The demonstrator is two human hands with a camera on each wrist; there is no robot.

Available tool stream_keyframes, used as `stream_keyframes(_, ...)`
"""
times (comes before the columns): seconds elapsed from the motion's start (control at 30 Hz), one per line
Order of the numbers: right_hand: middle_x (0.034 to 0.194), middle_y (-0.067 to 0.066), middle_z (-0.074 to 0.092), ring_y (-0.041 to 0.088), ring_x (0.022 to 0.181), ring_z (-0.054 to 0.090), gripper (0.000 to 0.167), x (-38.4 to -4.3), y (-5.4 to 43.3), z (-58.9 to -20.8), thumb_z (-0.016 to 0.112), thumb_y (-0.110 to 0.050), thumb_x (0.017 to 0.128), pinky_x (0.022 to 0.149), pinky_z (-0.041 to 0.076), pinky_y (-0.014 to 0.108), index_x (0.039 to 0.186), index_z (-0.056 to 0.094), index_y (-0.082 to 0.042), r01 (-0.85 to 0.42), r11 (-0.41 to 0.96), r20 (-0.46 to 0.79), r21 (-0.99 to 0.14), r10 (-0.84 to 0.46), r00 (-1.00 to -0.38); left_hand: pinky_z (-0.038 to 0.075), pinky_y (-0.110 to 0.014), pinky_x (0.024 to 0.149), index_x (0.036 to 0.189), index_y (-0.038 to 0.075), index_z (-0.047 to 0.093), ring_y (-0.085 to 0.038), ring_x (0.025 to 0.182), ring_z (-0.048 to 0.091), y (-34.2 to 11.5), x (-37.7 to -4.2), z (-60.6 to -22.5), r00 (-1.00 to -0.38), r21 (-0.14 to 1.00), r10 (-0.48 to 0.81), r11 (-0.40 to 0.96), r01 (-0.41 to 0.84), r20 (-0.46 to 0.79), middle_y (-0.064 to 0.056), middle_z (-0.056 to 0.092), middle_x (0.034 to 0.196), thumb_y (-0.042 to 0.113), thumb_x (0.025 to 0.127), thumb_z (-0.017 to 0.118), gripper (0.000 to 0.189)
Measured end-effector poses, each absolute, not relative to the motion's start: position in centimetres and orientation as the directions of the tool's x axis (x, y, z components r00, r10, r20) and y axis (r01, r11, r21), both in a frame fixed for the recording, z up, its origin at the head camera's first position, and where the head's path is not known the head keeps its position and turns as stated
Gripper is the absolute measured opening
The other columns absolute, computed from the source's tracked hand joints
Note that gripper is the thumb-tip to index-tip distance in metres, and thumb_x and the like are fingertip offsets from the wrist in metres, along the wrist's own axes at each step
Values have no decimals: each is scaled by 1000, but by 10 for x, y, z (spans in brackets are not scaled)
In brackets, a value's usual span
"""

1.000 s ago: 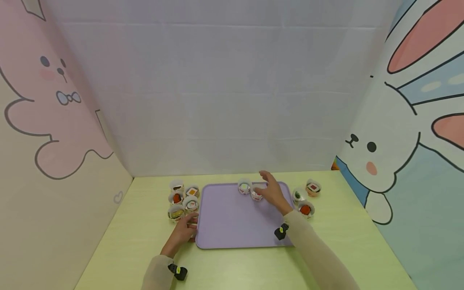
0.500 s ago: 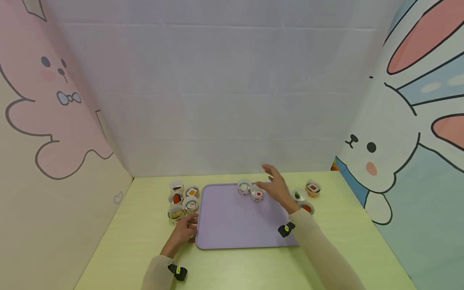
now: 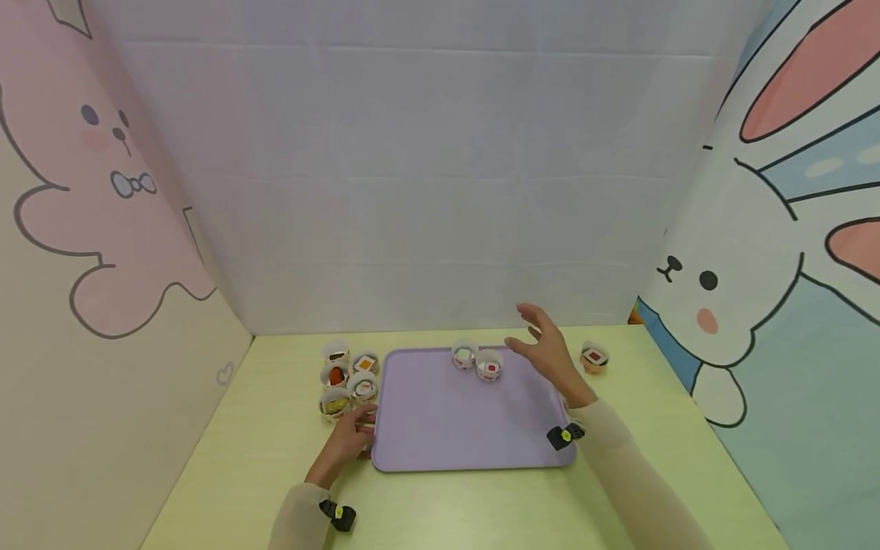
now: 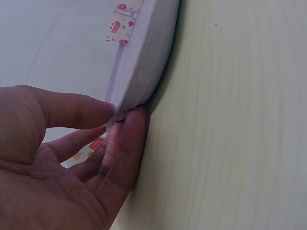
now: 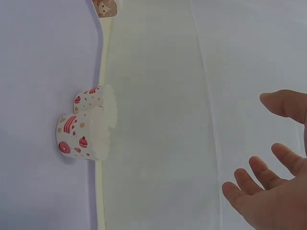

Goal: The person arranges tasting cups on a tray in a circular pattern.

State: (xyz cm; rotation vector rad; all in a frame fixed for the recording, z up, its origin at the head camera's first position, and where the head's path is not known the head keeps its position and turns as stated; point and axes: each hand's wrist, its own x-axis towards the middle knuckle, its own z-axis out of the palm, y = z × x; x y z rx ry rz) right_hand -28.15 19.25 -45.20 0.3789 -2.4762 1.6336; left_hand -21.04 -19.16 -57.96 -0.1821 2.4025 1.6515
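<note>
My left hand (image 3: 346,441) pinches the left edge of a lilac tray (image 3: 467,431). In the left wrist view, the thumb and fingers (image 4: 130,143) meet at the tray's raised rim (image 4: 151,52). Two white paper baking cups stand side by side near the tray's back edge: one with a pale green filling (image 3: 464,355), the other (image 3: 490,367) with a red-centred piece. Their cake-and-doughnut print shows on the nearer cup (image 5: 76,136) in the right wrist view. My right hand (image 3: 552,357) hovers over the tray's back right corner, fingers spread, holding nothing.
Several filled paper cups (image 3: 334,405) cluster on the table left of the tray, close to my left hand. A brownish cup (image 3: 594,357) stands at the right; my right arm hides the cups beside it. A white sheet (image 3: 426,191) hangs behind the table (image 3: 440,504).
My right hand has drawn away from the red-centred cup, moving up and to the right with open fingers. That cup stays on the tray. The left hand has kept its place.
</note>
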Motion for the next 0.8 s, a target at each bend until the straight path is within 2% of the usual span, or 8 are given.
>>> stream_keyframes(0.47, 153, 20, 37, 38, 144, 31, 69, -268, 239, -462, 71, -18, 90, 117, 28, 55, 149, 35, -8, -275, 412, 261, -869, -91, -961, 57, -37, 58, 138, 1, 51, -25, 96, 59, -191, -210, -582, -970, 909, 26, 356, -217, -242, -19, 56, 121, -10, 80, 55, 59)
stream_keyframes(0.8, 154, 19, 37, 38, 143, 33, 71, -253, 264, -476, 70, -24, 91, 117, 29, 55, 151, 33, -10, -211, 484, 215, -849, -48, -975, 57, -37, 57, 138, 2, 51, -25, 97, 59, -192, -211, -584, -971, 913, 20, 345, -218, -239, -19, 57, 121, -10, 82, 55, 58)
